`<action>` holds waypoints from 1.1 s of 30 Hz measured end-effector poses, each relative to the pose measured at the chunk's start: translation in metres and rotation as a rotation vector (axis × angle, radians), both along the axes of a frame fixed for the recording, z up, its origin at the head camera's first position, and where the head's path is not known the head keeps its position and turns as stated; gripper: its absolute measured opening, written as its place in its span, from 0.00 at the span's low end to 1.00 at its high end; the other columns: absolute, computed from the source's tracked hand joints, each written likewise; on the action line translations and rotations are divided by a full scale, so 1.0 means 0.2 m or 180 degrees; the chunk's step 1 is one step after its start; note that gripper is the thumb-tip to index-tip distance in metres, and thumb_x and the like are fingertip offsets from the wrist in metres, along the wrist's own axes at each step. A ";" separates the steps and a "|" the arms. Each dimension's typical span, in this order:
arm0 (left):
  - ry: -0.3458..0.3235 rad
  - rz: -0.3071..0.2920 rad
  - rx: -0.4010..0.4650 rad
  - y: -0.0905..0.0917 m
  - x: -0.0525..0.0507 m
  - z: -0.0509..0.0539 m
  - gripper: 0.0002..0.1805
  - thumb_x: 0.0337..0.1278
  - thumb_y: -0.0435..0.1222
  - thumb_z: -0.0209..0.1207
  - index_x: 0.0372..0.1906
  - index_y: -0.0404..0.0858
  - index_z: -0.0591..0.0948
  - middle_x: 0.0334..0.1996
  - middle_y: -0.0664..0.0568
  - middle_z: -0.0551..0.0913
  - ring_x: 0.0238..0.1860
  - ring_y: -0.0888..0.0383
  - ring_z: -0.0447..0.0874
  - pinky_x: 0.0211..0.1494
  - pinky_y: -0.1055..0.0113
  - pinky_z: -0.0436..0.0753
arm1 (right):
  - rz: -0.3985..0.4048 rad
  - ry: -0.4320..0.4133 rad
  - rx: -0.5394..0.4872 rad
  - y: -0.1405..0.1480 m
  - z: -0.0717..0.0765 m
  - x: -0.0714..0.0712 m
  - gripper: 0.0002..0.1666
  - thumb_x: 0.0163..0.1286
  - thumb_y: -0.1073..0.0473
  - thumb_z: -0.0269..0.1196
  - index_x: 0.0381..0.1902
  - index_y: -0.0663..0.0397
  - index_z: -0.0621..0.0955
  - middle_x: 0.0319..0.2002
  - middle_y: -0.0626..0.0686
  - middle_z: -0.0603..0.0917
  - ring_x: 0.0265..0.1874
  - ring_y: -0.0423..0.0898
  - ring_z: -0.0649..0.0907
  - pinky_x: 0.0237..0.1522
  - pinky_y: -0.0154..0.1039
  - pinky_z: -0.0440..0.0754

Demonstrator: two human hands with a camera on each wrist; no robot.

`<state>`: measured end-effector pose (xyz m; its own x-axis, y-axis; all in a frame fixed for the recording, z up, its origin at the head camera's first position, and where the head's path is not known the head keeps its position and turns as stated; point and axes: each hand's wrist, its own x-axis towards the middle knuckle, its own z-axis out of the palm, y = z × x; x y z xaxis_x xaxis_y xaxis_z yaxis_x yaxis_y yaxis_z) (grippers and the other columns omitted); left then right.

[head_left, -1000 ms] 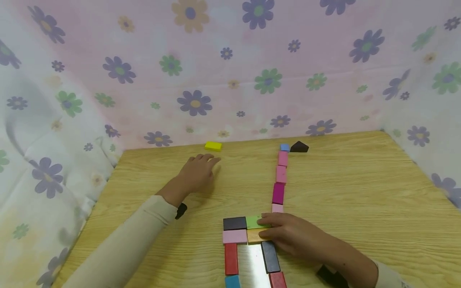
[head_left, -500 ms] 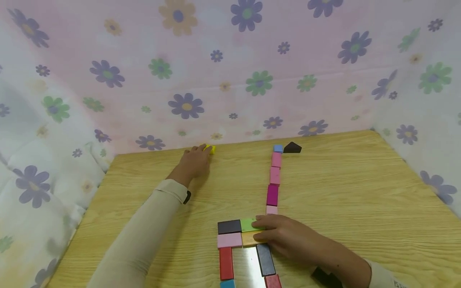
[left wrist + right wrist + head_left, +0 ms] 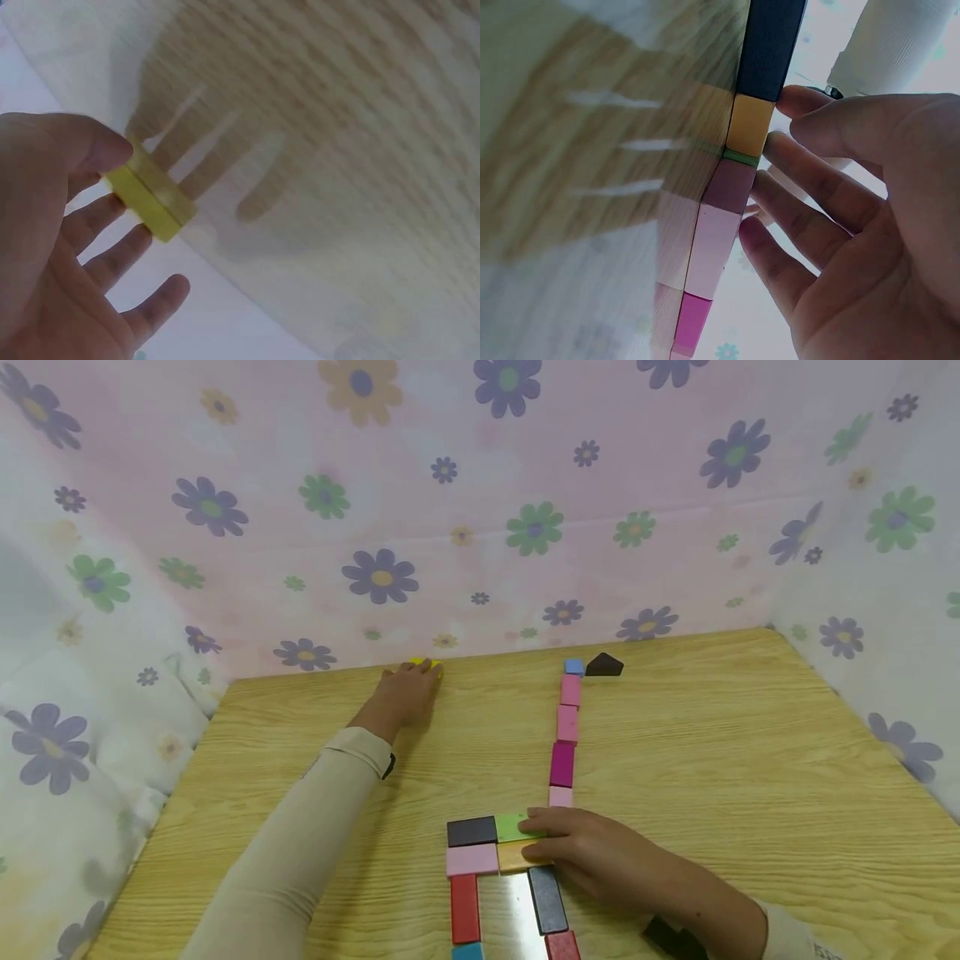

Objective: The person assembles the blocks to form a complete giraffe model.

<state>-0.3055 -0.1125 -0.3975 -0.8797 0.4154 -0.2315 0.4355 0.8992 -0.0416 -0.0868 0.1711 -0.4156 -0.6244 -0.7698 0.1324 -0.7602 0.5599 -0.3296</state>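
At the far edge of the table, my left hand (image 3: 408,692) has a yellow block (image 3: 154,196) between its thumb and fingers. The thumb presses one side and fingertips meet the other; in the head view the hand covers most of this block. My right hand (image 3: 600,852) rests at the corner of a block layout, its fingers on the light green block (image 3: 512,827) and the orange block (image 3: 516,857). In the right wrist view its fingertips touch the tops of the blocks, including the orange block (image 3: 750,124). A black block (image 3: 471,832) and a pink block (image 3: 472,860) adjoin these.
A row of pink and magenta blocks (image 3: 562,765) runs back to a small blue block (image 3: 573,667), beside a black wedge-shaped block (image 3: 604,665). Red (image 3: 465,908) and dark grey (image 3: 548,900) blocks extend toward me. A flowered cloth (image 3: 480,510) stands behind the wooden table (image 3: 675,735).
My left hand has reached farther toward the back edge and taken hold of the yellow block. The right hand stays on the green and orange blocks. The head view has shifted slightly.
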 end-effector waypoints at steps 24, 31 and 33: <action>0.0253 -0.0286 0.0230 -0.14 0.11 0.03 0.23 0.71 0.29 0.54 0.66 0.46 0.79 0.58 0.40 0.83 0.58 0.38 0.79 0.58 0.37 0.77 | -0.0038 0.0053 0.0029 0.00 -0.01 0.00 0.16 0.70 0.60 0.64 0.54 0.42 0.86 0.62 0.47 0.80 0.65 0.48 0.78 0.60 0.47 0.81; 0.0435 -0.0467 0.0403 -0.18 0.23 0.01 0.20 0.67 0.33 0.60 0.62 0.45 0.82 0.41 0.40 0.85 0.35 0.48 0.82 0.31 0.58 0.79 | -0.0111 -0.0137 0.0113 -0.01 0.00 0.01 0.16 0.72 0.59 0.63 0.55 0.41 0.85 0.64 0.47 0.79 0.66 0.48 0.78 0.61 0.47 0.80; 0.0479 -0.0484 0.0397 -0.18 0.27 0.00 0.20 0.66 0.31 0.60 0.62 0.45 0.82 0.39 0.41 0.84 0.33 0.50 0.81 0.30 0.61 0.77 | -0.0111 -0.0115 0.0114 -0.01 0.00 0.01 0.16 0.72 0.59 0.63 0.55 0.41 0.86 0.64 0.47 0.79 0.66 0.48 0.78 0.61 0.47 0.80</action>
